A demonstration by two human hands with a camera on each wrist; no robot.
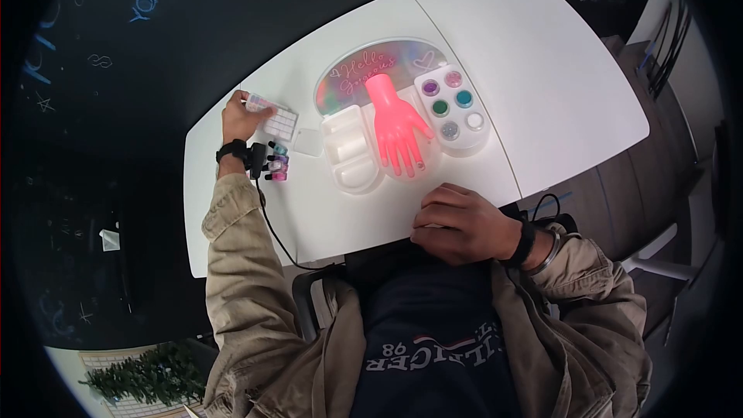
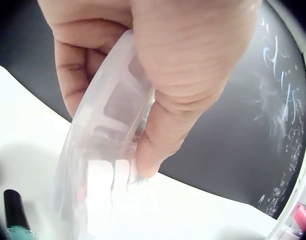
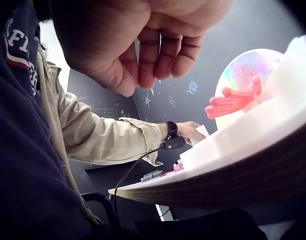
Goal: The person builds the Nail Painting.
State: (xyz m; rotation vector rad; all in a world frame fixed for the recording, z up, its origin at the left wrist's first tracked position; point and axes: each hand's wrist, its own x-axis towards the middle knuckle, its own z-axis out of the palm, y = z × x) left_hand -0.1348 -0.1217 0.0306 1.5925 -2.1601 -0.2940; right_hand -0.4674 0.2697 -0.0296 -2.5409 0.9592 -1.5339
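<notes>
At the table's left side, my left hand (image 1: 237, 118) grips a clear plastic compartment box (image 1: 280, 122) between thumb and fingers. In the left wrist view the box (image 2: 118, 102) stands tilted on edge, with the thumb over its near side and the other fingers behind. Small nail polish bottles (image 1: 277, 164) with black caps lie just below that hand. My right hand (image 1: 464, 224) hovers by the table's front edge, its fingers loosely curled. Nothing shows between those fingers (image 3: 148, 65) in the right wrist view. A pink model hand (image 1: 396, 128) is nearest to it.
A white three-section tray (image 1: 350, 120) stands left of the model hand. On its right, a white holder (image 1: 474, 139) carries several glitter pots. Behind rises a shiny "Hello Gorgeous" panel (image 1: 348, 70). A clear flat piece (image 1: 308, 142) lies beside the box. A cable (image 1: 272, 228) trails from the left wrist.
</notes>
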